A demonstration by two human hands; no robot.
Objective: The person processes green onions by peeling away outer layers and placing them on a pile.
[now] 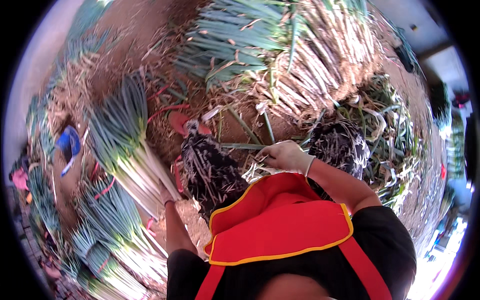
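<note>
Green onions (131, 149) bunched left of person; left hand (167, 195) against white stalks, fingers mostly hidden, grip unclear. Gloved right hand (289, 156) loosely curled beside leaf scraps (254, 170); cannot tell whether holding anything.

One head-worn fisheye looks steeply down from close above a red apron (280, 232), facing forward. It spans the ground (162, 15) out to its left edge, by a pale wall (35, 80).
</note>
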